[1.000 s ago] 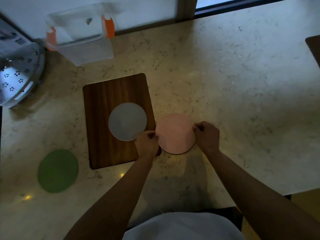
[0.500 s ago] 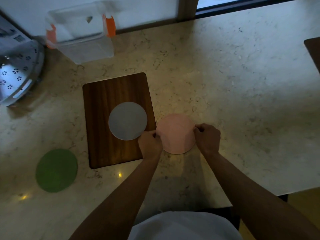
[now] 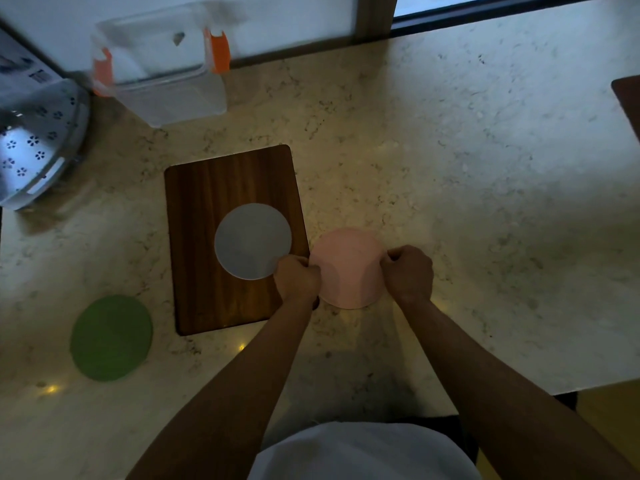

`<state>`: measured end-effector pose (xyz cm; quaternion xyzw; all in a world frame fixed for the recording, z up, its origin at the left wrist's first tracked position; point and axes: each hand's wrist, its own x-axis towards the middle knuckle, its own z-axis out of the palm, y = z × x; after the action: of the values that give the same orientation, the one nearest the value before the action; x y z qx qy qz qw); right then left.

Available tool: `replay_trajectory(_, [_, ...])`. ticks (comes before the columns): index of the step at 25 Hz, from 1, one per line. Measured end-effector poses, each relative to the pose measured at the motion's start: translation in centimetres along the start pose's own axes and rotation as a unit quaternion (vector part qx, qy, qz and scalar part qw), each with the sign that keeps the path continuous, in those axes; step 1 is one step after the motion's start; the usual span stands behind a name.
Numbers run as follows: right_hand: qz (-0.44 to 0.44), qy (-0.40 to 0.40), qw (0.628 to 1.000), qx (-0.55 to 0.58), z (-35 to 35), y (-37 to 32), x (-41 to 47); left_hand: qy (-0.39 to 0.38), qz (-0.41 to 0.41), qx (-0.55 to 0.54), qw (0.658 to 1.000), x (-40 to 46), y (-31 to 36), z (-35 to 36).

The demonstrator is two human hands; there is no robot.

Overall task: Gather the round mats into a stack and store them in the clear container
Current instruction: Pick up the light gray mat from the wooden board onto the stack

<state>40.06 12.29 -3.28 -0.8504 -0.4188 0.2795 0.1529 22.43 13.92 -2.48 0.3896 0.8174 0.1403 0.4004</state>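
Left hand (image 3: 298,277) and right hand (image 3: 408,273), fingers curled shut pinching pink mat (image 3: 348,268) at opposite edges, clear container (image 3: 162,69) on surface (image 3: 450,168) seemingly empty, blurred.

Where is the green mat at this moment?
In the head view, the green mat lies flat on the counter at the lower left, left of the wooden board, untouched by either hand.

Left hand (image 3: 298,279) and right hand (image 3: 408,271) pinch opposite edges of pink mat (image 3: 348,268). Grey mat (image 3: 252,241) on board (image 3: 207,216) touches left hand; green mat (image 3: 110,338) lies far left on desk (image 3: 450,168).
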Motion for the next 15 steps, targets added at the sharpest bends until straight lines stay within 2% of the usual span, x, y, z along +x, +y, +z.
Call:
replay_trajectory(5, [0.004,-0.039,0.999,-0.02,-0.1,-0.2,0.5,-0.015,-0.027,-0.026,0.999,0.2,0.6,-0.9])
replay_trajectory(9, [0.039,-0.064,0.996,0.046,-0.4,0.2,0.5,-0.04,-0.048,-0.067,0.996,0.4,-0.3,-1.7])
replay_trajectory(15, [0.01,-0.082,0.994,0.069,0.3,-1.7,-1.3,-0.084,-0.057,-0.131,0.986,0.7,-2.2,-4.3])
